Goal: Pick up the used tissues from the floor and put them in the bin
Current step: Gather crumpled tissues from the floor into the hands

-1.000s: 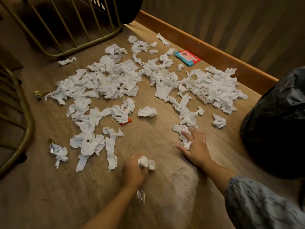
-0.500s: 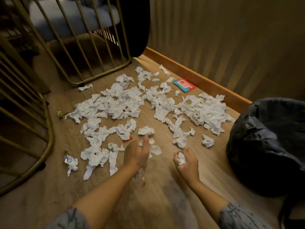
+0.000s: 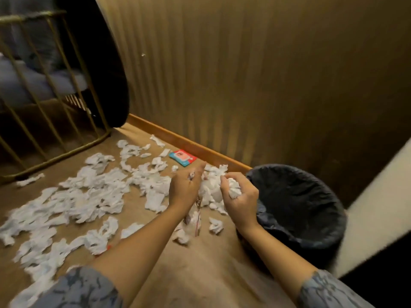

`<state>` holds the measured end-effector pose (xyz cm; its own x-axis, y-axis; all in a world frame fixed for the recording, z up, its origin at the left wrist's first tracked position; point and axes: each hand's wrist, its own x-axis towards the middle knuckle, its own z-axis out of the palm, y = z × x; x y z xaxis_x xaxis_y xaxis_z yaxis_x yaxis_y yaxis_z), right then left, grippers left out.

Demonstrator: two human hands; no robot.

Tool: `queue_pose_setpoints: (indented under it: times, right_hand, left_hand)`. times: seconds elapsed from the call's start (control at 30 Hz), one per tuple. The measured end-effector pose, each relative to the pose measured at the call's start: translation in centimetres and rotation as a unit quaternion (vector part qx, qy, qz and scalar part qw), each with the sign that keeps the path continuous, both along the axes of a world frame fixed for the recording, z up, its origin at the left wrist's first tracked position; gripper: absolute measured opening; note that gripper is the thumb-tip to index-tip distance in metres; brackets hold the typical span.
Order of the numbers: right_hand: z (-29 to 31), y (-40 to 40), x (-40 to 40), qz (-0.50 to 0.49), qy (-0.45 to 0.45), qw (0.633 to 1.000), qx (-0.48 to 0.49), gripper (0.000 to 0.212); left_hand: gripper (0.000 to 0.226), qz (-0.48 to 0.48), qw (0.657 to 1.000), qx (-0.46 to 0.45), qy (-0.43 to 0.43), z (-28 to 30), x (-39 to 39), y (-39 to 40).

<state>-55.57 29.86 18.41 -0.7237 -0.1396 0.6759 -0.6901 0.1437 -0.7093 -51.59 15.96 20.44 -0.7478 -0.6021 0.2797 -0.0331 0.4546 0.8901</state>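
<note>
Both forearms reach forward from patterned grey sleeves, raised above the wooden floor. The left hand is turned back-up, its fingers curled round a small wad of tissue that peeps out between the knuckles, the forefinger stretched forward. Below that wrist a thin, clear wrapper with red marks hangs down — whether the hand holds it I cannot tell. The right hand is curled round a crumpled white tissue ball, which bulges from the top of the fist.

Just to the right of that hand stands the bin, round, lined with a dark bag whose edge folds over the rim. The right wrist lies over its near left rim; the tissue ball is just beside the opening, not over it. The inside of the bin is too dark to show any contents.

Left of the hands and beyond them, the floor is strewn with loose tissues — white, torn, twisted and crumpled, many overlapping in a wide patch, with single scraps nearer the arms. Further off, a small teal and red packet lies flat near the wooden skirting board. Beyond stands a ribbed wall, and at far left a brass-coloured barred frame.
</note>
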Motion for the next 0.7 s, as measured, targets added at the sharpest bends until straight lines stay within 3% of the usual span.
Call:
queue_pose_setpoints:
  times: [0.13,0.23,0.3,0.4,0.47,0.53,0.6,0.7]
  right_hand:
    - [1.1,4.4,-1.9,-0.078,-0.046,0.995,-0.043,0.013]
    - [1.8,7.1,-3.4,-0.149,-0.082,0.983,-0.071,0.029]
    - [2.2,8.6,-4.0,-0.187,-0.121,0.971,-0.087,0.045]
    - [2.7,10.4,-4.9,-0.211,-0.199,0.949,-0.123,0.054]
    - [2.9,11.5,-5.3,-0.216,-0.263,0.924,-0.171,0.050]
    - [3.1,12.4,-5.6,-0.210,-0.302,0.914,-0.169,0.053]
    - [3.1,13.2,-5.6,-0.211,-0.341,0.909,-0.111,0.060]
    - [2.2,14.0,-5.8,-0.234,-0.391,0.889,-0.034,0.053]
  left_hand:
    - [0.064,0.024,0.989,0.144,0.024,1.5,-3.8,6.2]
    - [0.042,0.035,0.965,0.245,0.083,2.5,-5.8,10.3]
    - [0.028,0.033,0.959,0.263,0.101,2.5,-7.2,12.2]
    - [0.014,0.016,0.969,0.228,0.095,1.4,-9.1,14.2]
    - [0.013,-0.013,0.983,0.149,0.107,0.5,-9.6,14.9]
    - [0.021,-0.080,0.989,0.070,0.107,-0.4,-9.8,15.0]
    - [0.033,-0.174,0.983,0.006,0.055,-1.1,-9.9,14.6]
    - [0.075,-0.310,0.945,-0.074,-0.070,-1.6,-9.7,13.3]
